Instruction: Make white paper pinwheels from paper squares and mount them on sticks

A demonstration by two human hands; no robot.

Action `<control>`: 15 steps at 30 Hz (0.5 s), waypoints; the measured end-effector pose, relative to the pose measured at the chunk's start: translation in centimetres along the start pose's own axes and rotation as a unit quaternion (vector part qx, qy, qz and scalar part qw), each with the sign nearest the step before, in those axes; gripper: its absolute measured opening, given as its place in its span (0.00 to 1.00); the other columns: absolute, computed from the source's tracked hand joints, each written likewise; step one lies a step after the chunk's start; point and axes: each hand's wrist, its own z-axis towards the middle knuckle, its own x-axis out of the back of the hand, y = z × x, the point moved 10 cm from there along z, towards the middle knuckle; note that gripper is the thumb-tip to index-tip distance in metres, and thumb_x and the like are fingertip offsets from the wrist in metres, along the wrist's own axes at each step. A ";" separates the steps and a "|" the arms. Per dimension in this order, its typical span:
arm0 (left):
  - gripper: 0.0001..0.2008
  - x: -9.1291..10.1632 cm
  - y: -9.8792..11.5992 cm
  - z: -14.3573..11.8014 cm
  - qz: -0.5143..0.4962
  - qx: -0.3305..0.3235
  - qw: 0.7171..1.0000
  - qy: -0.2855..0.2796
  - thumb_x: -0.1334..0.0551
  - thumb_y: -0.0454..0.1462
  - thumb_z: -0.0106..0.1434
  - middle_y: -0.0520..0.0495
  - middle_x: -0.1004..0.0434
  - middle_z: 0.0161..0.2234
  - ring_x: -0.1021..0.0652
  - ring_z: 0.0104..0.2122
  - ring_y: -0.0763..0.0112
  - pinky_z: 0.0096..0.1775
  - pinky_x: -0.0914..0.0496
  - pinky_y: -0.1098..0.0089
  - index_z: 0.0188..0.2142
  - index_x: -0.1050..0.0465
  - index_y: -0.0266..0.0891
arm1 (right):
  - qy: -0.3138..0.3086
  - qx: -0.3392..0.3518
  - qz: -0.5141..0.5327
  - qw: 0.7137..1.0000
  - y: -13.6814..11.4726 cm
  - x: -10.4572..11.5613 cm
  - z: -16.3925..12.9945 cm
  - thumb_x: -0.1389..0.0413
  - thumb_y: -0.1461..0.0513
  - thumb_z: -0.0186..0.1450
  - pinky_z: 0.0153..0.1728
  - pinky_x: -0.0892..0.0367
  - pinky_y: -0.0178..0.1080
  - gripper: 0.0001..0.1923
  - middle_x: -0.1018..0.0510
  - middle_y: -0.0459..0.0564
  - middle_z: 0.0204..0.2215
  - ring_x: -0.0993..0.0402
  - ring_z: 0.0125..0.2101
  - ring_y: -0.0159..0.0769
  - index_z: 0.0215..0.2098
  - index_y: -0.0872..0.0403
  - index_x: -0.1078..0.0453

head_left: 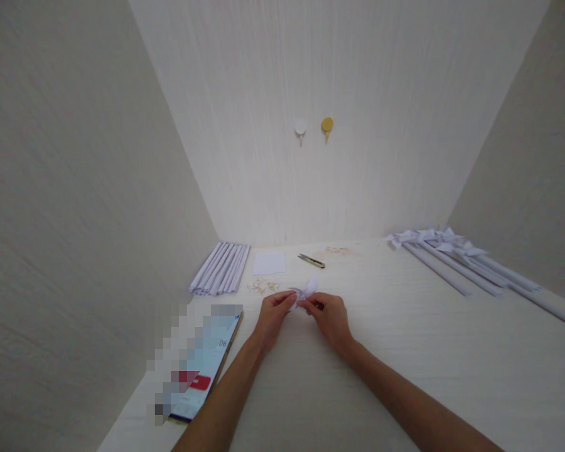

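A small white folded-paper piece (305, 292) sits at the centre of the pale wooden tabletop (405, 351), pinched between both hands — the left hand (274, 316) grips its left edge with the fingertips, the right hand (328, 317) grips its right edge. At 12 o'clock from it lie a small pair of metal snips (311, 260) and a white paper square (270, 263); at 10 o'clock, a bundle of rolled white paper sticks (221, 269). At 2 o'clock lie finished white paper pinwheels on sticks (456, 257); at 8 o'clock, a phone (207, 370).
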 end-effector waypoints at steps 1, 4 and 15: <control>0.12 0.0 0.1 0.0 0.003 -0.004 1.000 0.000 0.35 0.40 0.43 0.47 0.24 0.28 0.27 0.31 0.69 0.39 0.35 0.68 0.27 0.25 0.34 | -0.001 -0.003 0.002 1.000 0.0 0.0 0.0 0.50 0.54 0.57 0.19 0.45 0.31 0.18 0.27 0.47 0.14 0.36 0.16 0.29 0.17 0.55 0.29; 0.11 -0.1 0.1 0.1 0.001 -0.009 1.000 -0.006 0.35 0.40 0.44 0.47 0.24 0.28 0.27 0.31 0.69 0.40 0.36 0.67 0.27 0.24 0.35 | 0.000 -0.004 0.004 1.000 0.1 0.0 0.0 0.50 0.55 0.56 0.20 0.44 0.31 0.17 0.27 0.47 0.14 0.36 0.16 0.30 0.16 0.56 0.29; 0.09 -1.0 0.4 -0.4 -0.026 0.009 0.999 -0.030 0.36 0.39 0.44 0.49 0.26 0.23 0.29 0.28 0.72 0.37 0.36 0.69 0.25 0.24 0.35 | -0.007 -0.036 0.062 0.997 1.0 -0.3 0.2 0.48 0.55 0.54 0.19 0.46 0.31 0.17 0.32 0.44 0.10 0.39 0.14 0.28 0.13 0.56 0.33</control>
